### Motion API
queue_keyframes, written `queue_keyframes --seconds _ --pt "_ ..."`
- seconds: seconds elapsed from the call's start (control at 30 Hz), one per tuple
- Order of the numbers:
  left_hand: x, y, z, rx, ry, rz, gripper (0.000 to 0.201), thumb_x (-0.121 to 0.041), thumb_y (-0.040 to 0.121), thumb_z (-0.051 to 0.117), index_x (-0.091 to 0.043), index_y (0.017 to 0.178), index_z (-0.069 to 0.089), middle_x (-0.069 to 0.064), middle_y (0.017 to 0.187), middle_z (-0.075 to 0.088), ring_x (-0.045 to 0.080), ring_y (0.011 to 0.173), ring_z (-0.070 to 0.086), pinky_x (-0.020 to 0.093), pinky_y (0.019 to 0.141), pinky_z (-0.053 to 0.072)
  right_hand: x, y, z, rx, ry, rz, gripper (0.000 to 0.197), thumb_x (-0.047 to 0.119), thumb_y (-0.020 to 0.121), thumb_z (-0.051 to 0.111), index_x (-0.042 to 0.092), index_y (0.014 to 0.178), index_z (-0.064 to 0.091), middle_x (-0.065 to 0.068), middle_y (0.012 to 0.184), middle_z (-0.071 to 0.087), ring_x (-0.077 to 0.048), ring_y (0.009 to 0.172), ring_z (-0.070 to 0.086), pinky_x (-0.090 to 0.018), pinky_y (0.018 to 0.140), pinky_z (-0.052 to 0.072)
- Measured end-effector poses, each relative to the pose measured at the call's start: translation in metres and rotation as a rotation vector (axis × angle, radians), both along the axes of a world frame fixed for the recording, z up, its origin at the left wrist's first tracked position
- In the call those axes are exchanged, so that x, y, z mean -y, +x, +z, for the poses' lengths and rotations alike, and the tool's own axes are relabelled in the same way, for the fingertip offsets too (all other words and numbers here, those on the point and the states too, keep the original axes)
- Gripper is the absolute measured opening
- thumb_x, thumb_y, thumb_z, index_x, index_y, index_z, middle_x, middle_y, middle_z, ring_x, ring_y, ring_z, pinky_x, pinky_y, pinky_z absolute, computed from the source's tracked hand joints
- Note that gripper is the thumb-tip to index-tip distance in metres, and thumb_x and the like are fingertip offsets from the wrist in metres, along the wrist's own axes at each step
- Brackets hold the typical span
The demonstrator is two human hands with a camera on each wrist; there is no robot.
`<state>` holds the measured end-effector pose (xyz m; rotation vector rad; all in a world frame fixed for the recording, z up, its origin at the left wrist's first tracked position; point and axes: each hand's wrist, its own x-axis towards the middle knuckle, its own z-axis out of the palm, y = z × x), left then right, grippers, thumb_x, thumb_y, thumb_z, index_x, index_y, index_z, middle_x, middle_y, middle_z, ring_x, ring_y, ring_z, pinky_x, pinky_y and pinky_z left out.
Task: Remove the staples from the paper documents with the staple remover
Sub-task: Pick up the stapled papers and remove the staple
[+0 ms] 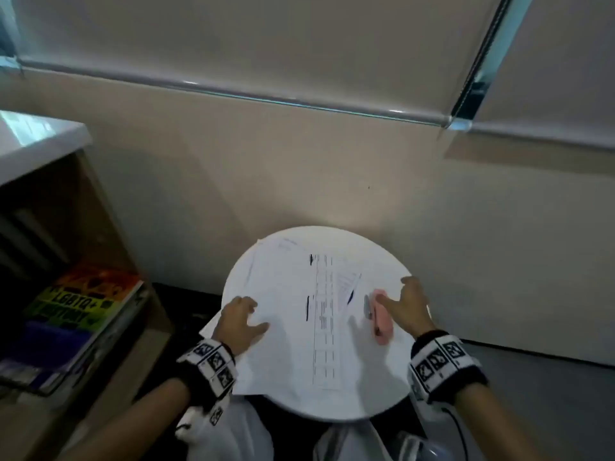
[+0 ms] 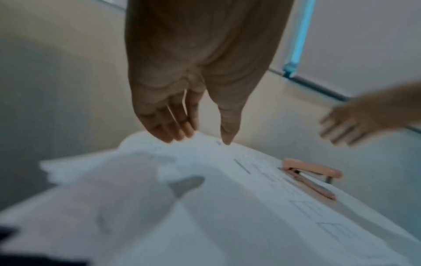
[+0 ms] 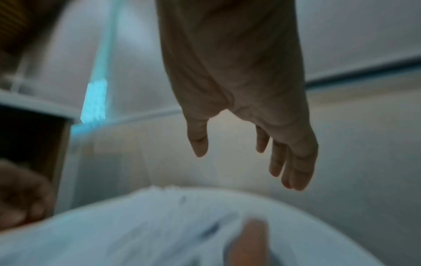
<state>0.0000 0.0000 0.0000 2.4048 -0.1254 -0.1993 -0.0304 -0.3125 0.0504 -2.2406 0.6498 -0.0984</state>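
With the paper documents [image 1: 299, 314] spread over the round bench [image 1: 382, 261] nearest in, left hand [image 1: 240, 322] resting flat on their near-left part, grip spread, pinching nothing. Further right, right hand [image 1: 407, 306] just over the pink staple remover [image 1: 379, 319], fingers loose and open, holding nothing yet. Long axis running near-to-far, right under that grip. Clearly the nearer hand.

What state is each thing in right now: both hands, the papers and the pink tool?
Left hand: open, fingers on the papers' left edge.
Right hand: open, above the pink staple remover, gripping nothing.
Pink staple remover: lying on the papers, not held.
Papers: spread flat on the round table.
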Motion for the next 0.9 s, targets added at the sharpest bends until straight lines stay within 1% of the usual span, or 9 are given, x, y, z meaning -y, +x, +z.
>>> queue_keyframes --seconds 0.03,0.1,0.23,0.37,0.53,0.63,0.73,0.8,0.9 --pt "0.007 -0.001 -0.011 -0.037 0.064 0.082 0.053 -0.029 0.075 0.076 -0.008 0.119 0.054 0.013 0.118 0.050 0.025 0.110 0.050 0.032 0.091 0.042 -0.007 -0.006 -0.014 -0.114 -0.004 -0.036 0.068 0.026 0.085 0.070 -0.002 0.135 0.032 -0.020 0.138 0.036 -0.037 0.129 0.035 -0.041 0.101 0.033" --pt "0.018 -0.006 -0.015 -0.101 0.203 0.225 0.073 -0.040 0.073 0.076 -0.005 0.128 0.044 0.013 0.130 0.039 0.032 0.124 0.037 0.041 0.097 0.041 -0.013 -0.007 -0.040 -0.227 0.004 -0.120 0.068 0.031 0.088 0.066 -0.003 0.135 0.031 -0.022 0.139 0.033 -0.038 0.130 0.034 -0.041 0.101 0.033" --pt "0.026 -0.011 -0.023 -0.121 0.362 0.312 0.086 -0.053 0.067 0.076 -0.002 0.126 0.040 0.015 0.134 0.033 0.031 0.126 0.034 0.040 0.100 0.039 -0.020 -0.003 -0.071 -0.211 -0.094 -0.098 0.056 0.033 0.096 0.052 -0.008 0.131 0.036 -0.026 0.136 0.037 -0.039 0.126 0.038 -0.043 0.098 0.034" --pt "0.026 -0.010 -0.019 -0.162 0.368 0.354 0.091 -0.053 0.065 0.078 0.000 0.127 0.038 0.017 0.135 0.032 0.034 0.127 0.034 0.041 0.103 0.035 -0.021 -0.005 -0.085 -0.239 -0.169 -0.085 0.049 0.030 0.100 0.044 -0.006 0.132 0.035 -0.026 0.137 0.036 -0.041 0.125 0.039 -0.046 0.095 0.036" --pt "0.025 -0.005 -0.016 -0.242 0.364 0.358 0.092 -0.049 0.064 0.081 -0.002 0.128 0.034 0.018 0.136 0.033 0.033 0.127 0.036 0.044 0.102 0.036 -0.013 -0.002 -0.089 -0.227 -0.061 -0.135 0.051 0.031 0.099 0.045 -0.004 0.135 0.033 -0.026 0.139 0.036 -0.042 0.127 0.037 -0.046 0.098 0.035" --pt "0.023 -0.002 -0.018 -0.248 0.258 0.369 0.092 -0.042 0.059 0.085 -0.004 0.128 0.036 0.017 0.126 0.042 0.034 0.121 0.044 0.044 0.094 0.040 -0.003 0.000 -0.087 -0.125 0.143 -0.232 0.049 0.029 0.099 0.044 -0.008 0.131 0.039 -0.027 0.133 0.047 -0.041 0.118 0.048 -0.041 0.090 0.040" --pt "0.023 0.000 -0.019 -0.274 0.127 0.354 0.091 -0.031 0.063 0.086 -0.002 0.128 0.030 0.016 0.122 0.047 0.036 0.121 0.048 0.044 0.095 0.041 0.009 -0.005 -0.089 -0.013 0.496 -0.354 0.048 0.030 0.099 0.042 -0.008 0.126 0.048 -0.022 0.112 0.061 -0.031 0.084 0.057 -0.031 0.064 0.042" --pt "0.024 -0.001 -0.022 -0.209 0.055 0.307 0.076 -0.025 0.073 0.080 -0.006 0.130 0.034 0.016 0.126 0.051 0.037 0.118 0.051 0.048 0.099 0.041 0.013 -0.012 -0.090 0.093 0.743 -0.393 0.039 0.030 0.099 0.043 -0.002 0.119 0.054 -0.012 0.092 0.062 -0.021 0.071 0.056 -0.028 0.061 0.043" --pt "0.025 -0.009 -0.023 0.000 -0.164 0.253 0.042 -0.027 0.090 0.062 -0.002 0.123 0.054 0.016 0.119 0.059 0.033 0.115 0.054 0.039 0.095 0.042 0.017 -0.022 -0.078 0.222 1.030 -0.374 0.018 0.020 0.098 0.050 0.003 0.098 0.058 -0.009 0.084 0.060 -0.022 0.071 0.057 -0.027 0.062 0.050"
